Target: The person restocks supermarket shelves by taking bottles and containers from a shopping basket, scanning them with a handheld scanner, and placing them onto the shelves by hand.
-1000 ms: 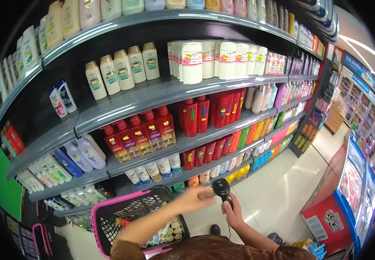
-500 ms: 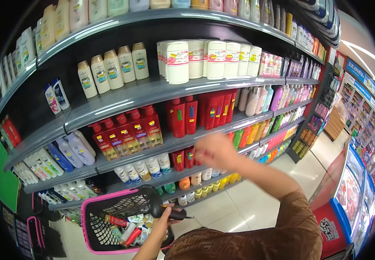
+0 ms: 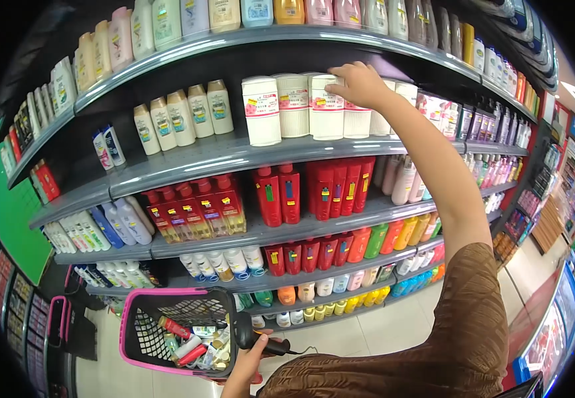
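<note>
Up from the lower shelves swings the right hand (image 3: 360,85), now at a white container (image 3: 327,119) in the row on the shelf (image 3: 287,154). Its fingers are partly spread and bent over the container's top; I can't tell if they grip. Lower down, the left hand (image 3: 251,351) closes round a black handheld device (image 3: 245,330) beside the basket (image 3: 168,292). Assorted bottles and tubes (image 3: 189,346) already lie inside that basket; the white container is still on its shelf, not yet lifted.
</note>
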Demonstrator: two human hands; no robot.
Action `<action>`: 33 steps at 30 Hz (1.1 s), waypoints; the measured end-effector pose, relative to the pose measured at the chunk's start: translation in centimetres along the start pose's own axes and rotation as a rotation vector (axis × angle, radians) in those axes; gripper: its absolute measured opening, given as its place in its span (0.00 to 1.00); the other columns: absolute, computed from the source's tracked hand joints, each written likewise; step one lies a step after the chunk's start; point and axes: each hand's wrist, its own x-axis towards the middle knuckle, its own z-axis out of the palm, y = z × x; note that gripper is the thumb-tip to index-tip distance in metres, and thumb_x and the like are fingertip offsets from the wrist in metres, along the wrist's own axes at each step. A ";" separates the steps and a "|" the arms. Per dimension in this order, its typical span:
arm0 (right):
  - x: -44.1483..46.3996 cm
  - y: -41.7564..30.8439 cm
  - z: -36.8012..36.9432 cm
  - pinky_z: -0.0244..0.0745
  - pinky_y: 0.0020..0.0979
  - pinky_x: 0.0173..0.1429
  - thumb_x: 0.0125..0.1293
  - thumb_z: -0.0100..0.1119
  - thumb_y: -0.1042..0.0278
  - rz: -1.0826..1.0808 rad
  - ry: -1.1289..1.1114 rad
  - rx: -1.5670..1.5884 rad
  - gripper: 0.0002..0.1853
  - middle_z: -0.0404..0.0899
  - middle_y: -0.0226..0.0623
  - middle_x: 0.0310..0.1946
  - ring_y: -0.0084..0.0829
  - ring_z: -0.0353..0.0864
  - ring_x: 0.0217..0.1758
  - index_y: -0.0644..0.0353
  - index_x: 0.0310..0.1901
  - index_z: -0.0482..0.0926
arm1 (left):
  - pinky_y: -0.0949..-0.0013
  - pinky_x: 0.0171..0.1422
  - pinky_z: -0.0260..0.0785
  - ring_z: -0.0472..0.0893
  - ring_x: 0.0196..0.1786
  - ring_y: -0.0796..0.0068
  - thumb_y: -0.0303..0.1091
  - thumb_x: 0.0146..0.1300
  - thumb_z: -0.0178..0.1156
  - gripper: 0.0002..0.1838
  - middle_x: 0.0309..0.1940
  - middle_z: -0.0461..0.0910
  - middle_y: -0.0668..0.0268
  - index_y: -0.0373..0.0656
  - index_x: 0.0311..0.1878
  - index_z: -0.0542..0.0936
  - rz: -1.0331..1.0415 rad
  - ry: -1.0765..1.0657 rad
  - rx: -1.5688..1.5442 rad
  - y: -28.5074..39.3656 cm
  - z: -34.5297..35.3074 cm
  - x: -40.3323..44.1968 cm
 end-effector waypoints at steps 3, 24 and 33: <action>-0.1 0.2 0.6 0.61 0.57 0.74 0.62 0.65 0.42 -0.124 0.114 0.037 0.28 0.85 0.42 0.52 0.48 0.78 0.63 0.50 0.58 0.84 | 0.59 0.56 0.80 0.86 0.51 0.62 0.41 0.77 0.57 0.21 0.47 0.86 0.52 0.35 0.63 0.73 0.019 0.016 0.001 -0.7 0.6 0.3; 3.1 -4.3 2.9 0.79 0.34 0.60 0.66 0.68 0.57 0.080 0.050 0.583 0.22 0.88 0.47 0.46 0.36 0.89 0.50 0.64 0.56 0.84 | 0.64 0.58 0.75 0.84 0.50 0.69 0.38 0.74 0.61 0.20 0.46 0.86 0.56 0.33 0.60 0.75 0.027 0.129 0.089 -0.9 -1.7 -0.6; 2.7 -2.8 2.8 0.62 0.51 0.71 0.65 0.64 0.41 0.014 0.236 0.388 0.23 0.88 0.36 0.50 0.41 0.83 0.57 0.49 0.52 0.87 | 0.65 0.56 0.76 0.85 0.49 0.68 0.40 0.74 0.61 0.20 0.45 0.86 0.57 0.34 0.60 0.75 0.021 0.131 0.103 -1.3 -2.7 -0.1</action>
